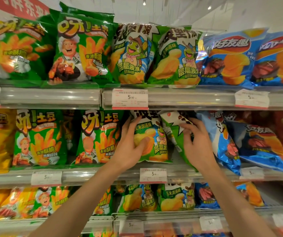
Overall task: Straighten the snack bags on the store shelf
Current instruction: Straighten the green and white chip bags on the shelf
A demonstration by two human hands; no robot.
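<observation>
On the middle shelf [185,170], the left hand [128,147] grips an upright green corn-chip bag [154,139] by its left edge, fingers curled behind the top corner and thumb pressing into the front panel. Just to its right, the right hand [195,142] pinches the top of a second green bag [175,132], which leans hard to the left with its white sealed top folded over towards the first bag. A blue chip bag [222,142] slumps beside it, touching the right hand's back.

These bags look light and puffed with air: the film is glossy and probably slippery, it dents under the thumb, and the chips inside would likely crush if squeezed. The flat crimped seals at top and bottom seem the safest places to hold, with an open palm steadying the side. The leaning bag likely needs lifting by its top seal and setting down on its bottom edge, behind the shelf's clear front rail [103,175].
</observation>
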